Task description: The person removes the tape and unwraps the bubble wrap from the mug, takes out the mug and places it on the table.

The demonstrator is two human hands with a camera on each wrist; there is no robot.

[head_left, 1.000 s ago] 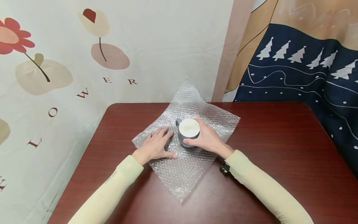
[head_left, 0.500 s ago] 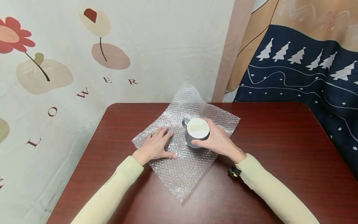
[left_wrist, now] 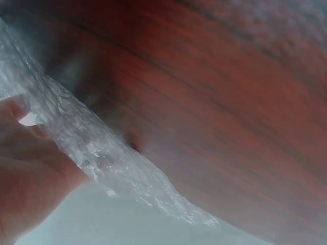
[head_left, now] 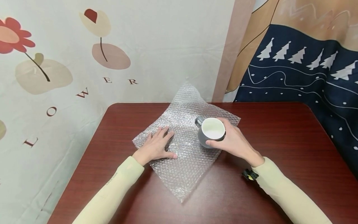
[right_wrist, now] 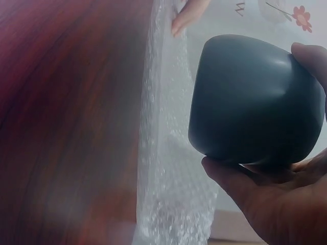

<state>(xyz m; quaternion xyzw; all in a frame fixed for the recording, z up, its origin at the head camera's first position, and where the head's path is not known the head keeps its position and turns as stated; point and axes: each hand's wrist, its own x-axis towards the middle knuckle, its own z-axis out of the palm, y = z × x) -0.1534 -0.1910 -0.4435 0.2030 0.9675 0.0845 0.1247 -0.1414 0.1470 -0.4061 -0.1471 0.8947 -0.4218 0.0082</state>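
My right hand (head_left: 236,141) grips a dark grey mug (head_left: 205,138) round its side, thumb in front and fingers behind. The mug's pale inside shows from above, and its handle (head_left: 199,121) points to the back left. In the right wrist view the mug's (right_wrist: 255,102) smooth dark body is raised over the bubble wrap (right_wrist: 176,189). Beneath lies the sheet of bubble wrap (head_left: 181,168), turned cornerwise on the table. My left hand (head_left: 155,146) rests on its left part with fingers spread. The left wrist view shows that hand (left_wrist: 36,168) at the wrap's edge (left_wrist: 102,148).
The dark red wooden table (head_left: 279,140) extends to both sides of the wrap. Behind it hangs a pale cloth (head_left: 167,46) with flowers and letters, which the wrap's far corner overlaps. A navy cloth with white trees (head_left: 302,74) hangs at the back right.
My right hand has carried the mug rightward across the bubble wrap, toward its right corner, and it looks higher now. My left hand has stayed in place on the wrap.
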